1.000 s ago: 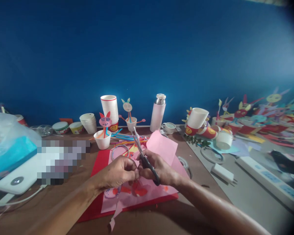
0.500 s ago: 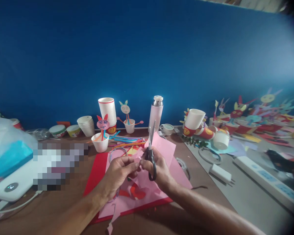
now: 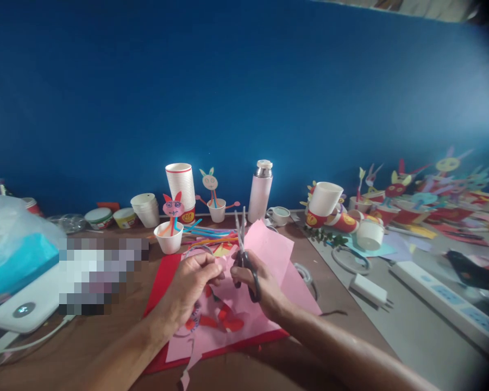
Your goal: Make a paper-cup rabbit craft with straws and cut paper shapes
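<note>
My right hand grips black-handled scissors, blades slightly apart and pointing up and away. My left hand is closed in a pinch on a small pink paper piece right beside the scissors. Both hands hover over a pink paper sheet lying on a red sheet. Red and orange cut shapes lie on the pink sheet below my hands.
White paper cups, cup figures with paper faces, a white thermos and coloured strips stand behind. A tissue box sits left; a power strip, charger and more cup figures lie right.
The scissors swung from tilted left to near upright, and both hands shifted slightly up and left; the blades stand a little apart now.
</note>
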Motion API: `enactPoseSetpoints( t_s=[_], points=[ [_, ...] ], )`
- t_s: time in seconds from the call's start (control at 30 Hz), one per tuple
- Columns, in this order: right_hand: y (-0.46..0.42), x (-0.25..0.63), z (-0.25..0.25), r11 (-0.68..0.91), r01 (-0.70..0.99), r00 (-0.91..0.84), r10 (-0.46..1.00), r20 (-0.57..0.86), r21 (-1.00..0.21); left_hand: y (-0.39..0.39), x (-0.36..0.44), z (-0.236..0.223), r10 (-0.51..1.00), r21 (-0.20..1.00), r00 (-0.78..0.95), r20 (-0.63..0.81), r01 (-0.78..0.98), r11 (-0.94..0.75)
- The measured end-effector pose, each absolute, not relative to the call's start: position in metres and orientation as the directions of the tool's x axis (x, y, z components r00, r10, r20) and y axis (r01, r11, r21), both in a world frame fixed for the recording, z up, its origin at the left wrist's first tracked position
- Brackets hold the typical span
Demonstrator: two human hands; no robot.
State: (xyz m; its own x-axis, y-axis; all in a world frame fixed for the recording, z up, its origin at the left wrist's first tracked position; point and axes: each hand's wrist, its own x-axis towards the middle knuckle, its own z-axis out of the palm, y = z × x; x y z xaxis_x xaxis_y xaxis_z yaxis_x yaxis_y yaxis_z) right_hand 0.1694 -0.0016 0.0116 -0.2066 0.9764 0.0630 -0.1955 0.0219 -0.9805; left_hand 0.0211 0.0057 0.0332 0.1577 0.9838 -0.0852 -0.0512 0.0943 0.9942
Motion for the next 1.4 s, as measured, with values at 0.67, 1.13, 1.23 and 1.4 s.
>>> enactPoseSetpoints(
  t_s=[0.67, 1.13, 1.23, 1.4],
  points=[
    [-0.004, 0.174, 0.011, -0.065, -0.086, -0.527, 0.85, -0.01, -0.994, 0.015, 0.008, 0.043, 0.985, 0.974, 0.086, -0.146, -0.16, 0.159],
    [-0.003, 0.173, 0.004, -0.044, -0.115, -0.497, 0.867, 0.02, -0.992, 0.014, 0.009, 0.04, 0.983, 0.969, 0.102, -0.153, -0.18, 0.17],
    [-0.004, 0.174, 0.005, -0.023, -0.11, -0.492, 0.87, 0.034, -0.994, 0.014, 0.011, 0.036, 0.985, 0.964, 0.085, -0.147, -0.21, 0.162],
    [-0.006, 0.173, 0.006, 0.03, -0.114, -0.5, 0.862, 0.084, -0.993, 0.01, 0.017, 0.033, 0.991, 0.959, 0.053, -0.119, -0.252, 0.129]
  ],
)
